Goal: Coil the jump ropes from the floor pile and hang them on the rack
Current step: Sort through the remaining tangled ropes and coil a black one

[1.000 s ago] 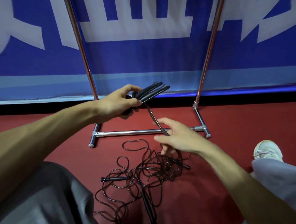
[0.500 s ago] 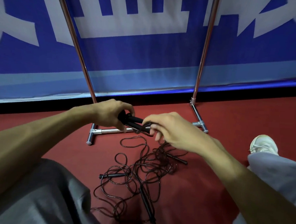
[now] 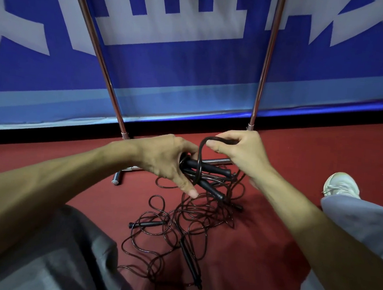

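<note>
My left hand grips the two black handles of one jump rope, which point right and down. My right hand pinches the black cord of that rope, and the cord arches from my fingers over and around the handles. Below my hands a tangled pile of black jump ropes lies on the red floor, with loose handles sticking out. The chrome rack stands just behind, its two uprights rising out of the frame.
A blue and white banner wall runs behind the rack. The rack's base bar and foot rest on the floor by my hands. My grey trouser legs and a white shoe flank the pile.
My left hand has lowered the handles from pointing up to pointing right. My right hand has risen from the floor pile to the handles, lifting a loop of cord over them.
</note>
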Action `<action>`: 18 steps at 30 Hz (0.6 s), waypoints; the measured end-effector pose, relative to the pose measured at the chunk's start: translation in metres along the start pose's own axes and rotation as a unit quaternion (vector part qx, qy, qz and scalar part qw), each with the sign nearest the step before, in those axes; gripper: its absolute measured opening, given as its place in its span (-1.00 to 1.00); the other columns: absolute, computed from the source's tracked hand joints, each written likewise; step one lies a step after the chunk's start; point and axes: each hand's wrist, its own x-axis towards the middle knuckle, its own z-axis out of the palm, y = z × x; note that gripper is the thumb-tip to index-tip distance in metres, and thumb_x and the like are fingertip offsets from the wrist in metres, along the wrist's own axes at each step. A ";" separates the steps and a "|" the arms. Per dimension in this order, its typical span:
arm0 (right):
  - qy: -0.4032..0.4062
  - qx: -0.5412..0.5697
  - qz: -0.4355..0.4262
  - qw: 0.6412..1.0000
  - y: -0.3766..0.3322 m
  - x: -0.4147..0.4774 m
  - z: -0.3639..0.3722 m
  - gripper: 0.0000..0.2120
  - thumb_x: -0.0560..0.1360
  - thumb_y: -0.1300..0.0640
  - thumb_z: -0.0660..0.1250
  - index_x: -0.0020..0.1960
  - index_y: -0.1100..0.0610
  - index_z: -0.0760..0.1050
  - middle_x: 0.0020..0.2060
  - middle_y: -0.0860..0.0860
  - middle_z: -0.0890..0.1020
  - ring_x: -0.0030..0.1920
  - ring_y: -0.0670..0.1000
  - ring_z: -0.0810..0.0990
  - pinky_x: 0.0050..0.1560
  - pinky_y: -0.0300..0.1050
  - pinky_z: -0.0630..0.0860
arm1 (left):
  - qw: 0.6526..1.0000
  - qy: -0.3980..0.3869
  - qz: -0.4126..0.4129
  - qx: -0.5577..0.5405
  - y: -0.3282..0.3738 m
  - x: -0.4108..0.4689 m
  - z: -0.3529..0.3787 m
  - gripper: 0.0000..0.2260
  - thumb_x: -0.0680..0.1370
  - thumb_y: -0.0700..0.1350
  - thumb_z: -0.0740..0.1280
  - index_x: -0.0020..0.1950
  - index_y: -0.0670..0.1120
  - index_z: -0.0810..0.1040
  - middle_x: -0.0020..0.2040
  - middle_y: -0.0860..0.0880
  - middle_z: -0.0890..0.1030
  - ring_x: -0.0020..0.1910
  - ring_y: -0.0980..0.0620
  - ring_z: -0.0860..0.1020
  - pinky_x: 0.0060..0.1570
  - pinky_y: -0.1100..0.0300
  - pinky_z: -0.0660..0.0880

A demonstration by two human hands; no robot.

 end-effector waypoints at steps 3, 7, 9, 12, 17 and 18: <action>-0.008 0.086 0.080 0.993 0.000 0.000 -0.001 -0.90 0.34 0.16 0.55 -0.19 0.12 0.65 -0.48 -0.14 0.59 -0.49 -0.22 0.48 -0.42 -0.36 0.38 | 0.999 0.015 0.017 -0.036 0.008 -0.001 0.002 -0.63 0.32 0.07 0.58 -0.11 -0.14 0.53 -0.36 0.10 0.53 -0.40 0.21 0.44 -0.35 0.38 0.36; 0.005 0.173 0.162 0.971 0.013 0.001 -0.005 -0.97 0.42 0.22 0.47 -0.17 0.13 0.63 -0.41 -0.08 0.63 -0.39 -0.10 0.53 -0.35 -0.24 0.43 | 0.989 0.071 0.020 -0.125 0.009 -0.001 -0.004 -0.82 0.44 -0.09 0.47 -0.20 -0.06 0.48 -0.38 0.10 0.45 -0.42 0.15 0.37 -0.38 0.28 0.32; -0.001 0.191 0.168 0.967 0.019 0.000 0.001 -0.81 0.52 0.34 0.31 -0.17 0.12 0.61 -0.40 -0.04 0.64 -0.45 -0.11 0.47 -0.45 -0.27 0.34 | 0.973 0.109 -0.012 -0.202 0.006 -0.001 -0.010 -0.85 0.49 -0.15 0.40 -0.20 -0.04 0.43 -0.40 0.06 0.45 -0.47 0.10 0.33 -0.50 0.25 0.28; -0.085 0.160 0.145 0.973 0.020 -0.001 0.009 -0.84 0.56 0.30 0.28 0.00 0.14 0.61 -0.26 -0.02 0.66 -0.38 -0.13 0.48 -0.38 -0.28 0.38 | 0.945 0.168 -0.064 -0.273 -0.004 0.001 -0.017 -0.90 0.53 -0.21 0.33 -0.10 -0.08 0.43 -0.39 -0.02 0.50 -0.55 0.03 0.28 -0.54 0.28 0.18; -0.332 0.035 0.171 0.927 0.015 -0.016 0.018 -0.48 0.60 0.25 0.25 0.48 -0.07 0.19 -0.28 0.13 0.58 -0.22 0.11 0.67 -0.23 -0.03 0.63 | 0.943 0.158 -0.093 -0.278 -0.031 -0.001 -0.014 -0.56 0.54 -0.31 0.33 0.35 -0.02 0.32 -0.34 -0.10 0.50 -0.61 0.01 0.28 -0.59 0.28 0.20; -0.369 -0.021 0.177 0.912 0.013 -0.019 0.021 -0.40 0.60 0.22 0.26 0.50 -0.15 0.08 -0.30 0.12 0.56 -0.21 0.13 0.69 -0.21 -0.01 0.65 | 0.954 0.143 -0.089 -0.247 -0.036 -0.001 -0.013 -0.51 0.54 -0.30 0.33 0.41 0.00 0.31 -0.33 -0.08 0.50 -0.60 0.01 0.31 -0.60 0.27 0.23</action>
